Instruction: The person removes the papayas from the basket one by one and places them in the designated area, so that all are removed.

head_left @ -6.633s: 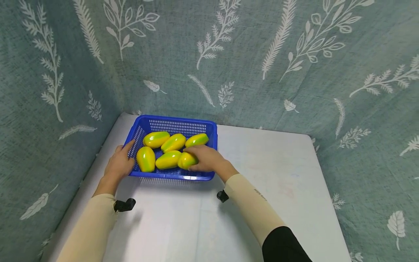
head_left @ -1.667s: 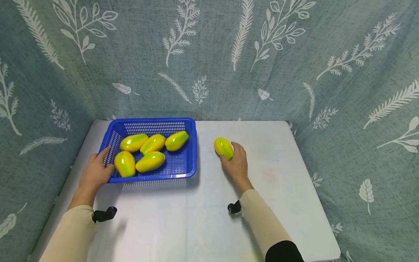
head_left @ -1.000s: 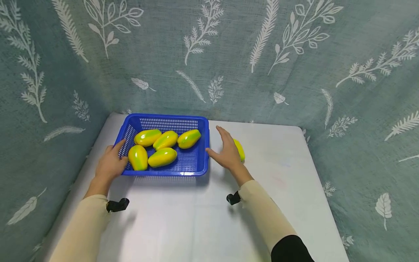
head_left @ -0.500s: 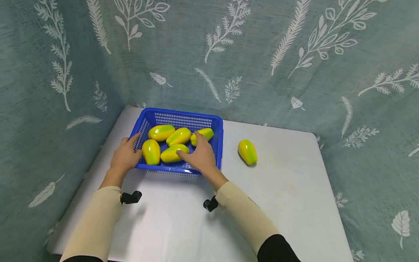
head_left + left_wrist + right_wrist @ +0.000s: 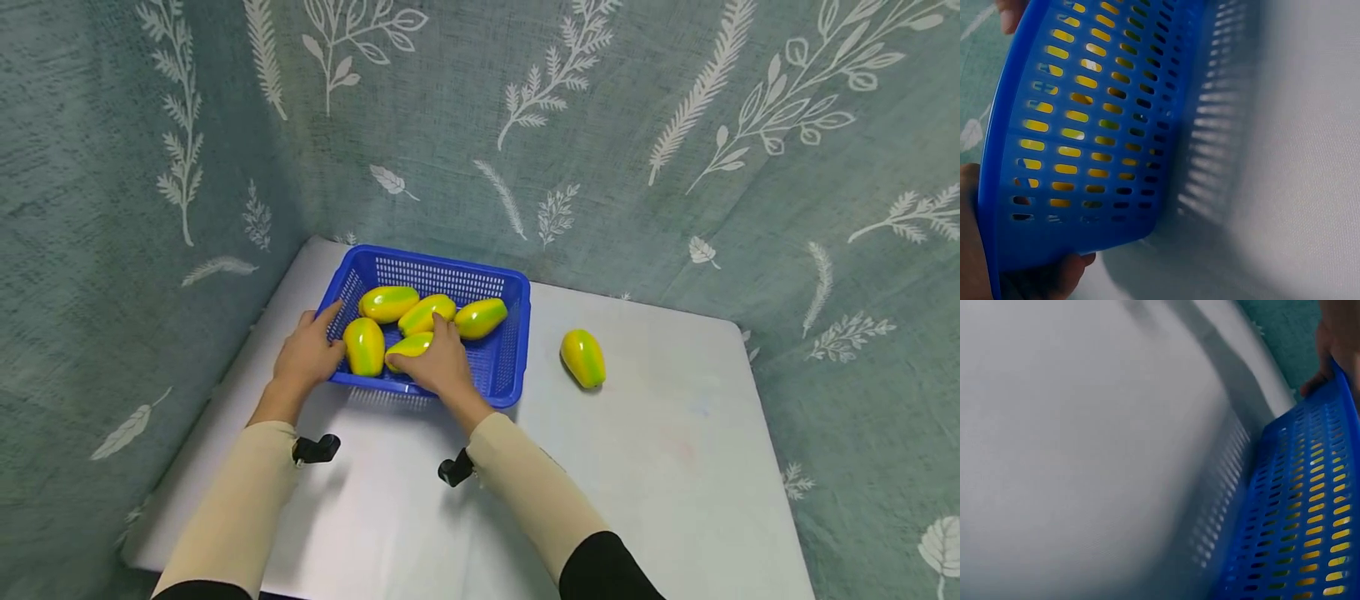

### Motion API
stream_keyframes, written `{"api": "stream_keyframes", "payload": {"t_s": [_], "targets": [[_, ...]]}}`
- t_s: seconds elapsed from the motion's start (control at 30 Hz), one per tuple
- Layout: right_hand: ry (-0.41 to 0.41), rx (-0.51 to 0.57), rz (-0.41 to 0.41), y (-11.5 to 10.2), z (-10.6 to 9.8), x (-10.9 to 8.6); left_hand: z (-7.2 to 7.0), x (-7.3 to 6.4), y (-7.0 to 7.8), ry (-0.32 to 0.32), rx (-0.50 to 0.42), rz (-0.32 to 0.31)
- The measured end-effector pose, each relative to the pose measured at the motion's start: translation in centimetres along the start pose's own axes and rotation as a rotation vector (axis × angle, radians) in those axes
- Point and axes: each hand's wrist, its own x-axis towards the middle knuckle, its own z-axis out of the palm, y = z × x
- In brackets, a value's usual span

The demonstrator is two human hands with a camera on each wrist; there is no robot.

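A blue plastic basket (image 5: 517, 333) with slotted walls stands at the table's back left and holds several glossy yellow-green papayas. My left hand (image 5: 307, 354) grips the basket's left rim, its fingers over the edge; the left wrist view shows the thumb low against the slotted wall (image 5: 1085, 144). Inside the basket, my right hand (image 5: 444, 362) holds the front-middle papaya (image 5: 407, 345) between thumb and fingers, partly covering it. Another papaya (image 5: 582, 358) lies alone on the white tabletop, right of the basket.
The white table (image 5: 660, 450) ends against green leaf-patterned cloth (image 5: 450, 125) at the back and both sides. In the basket, a papaya (image 5: 364, 347) lies at the left, near my left hand, and another (image 5: 481, 318) at the right.
My right hand has set a papaya on the table right of the basket, let go, and come back left into the basket, where it now grips another. My left hand has stayed on the rim.
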Motion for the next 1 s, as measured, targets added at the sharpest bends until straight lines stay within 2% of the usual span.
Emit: {"api": "stream_keyframes", "payload": {"t_s": [0.17,0.47,0.67,1.0], "targets": [[-0.085,0.081,-0.04,-0.2,0.4,0.5,-0.1,0.0,0.0,-0.001,0.001,0.0],[-0.204,0.057,-0.062,0.2,1.2,1.6,0.0,0.0,-0.1,-0.003,-0.002,0.01],[-0.243,0.013,-0.084,0.4,1.8,2.1,0.2,0.1,-0.2,0.005,0.0,0.005],[-0.279,-0.037,-0.067,0.1,2.1,2.4,0.1,0.0,-0.2,0.022,0.005,0.011]]}}
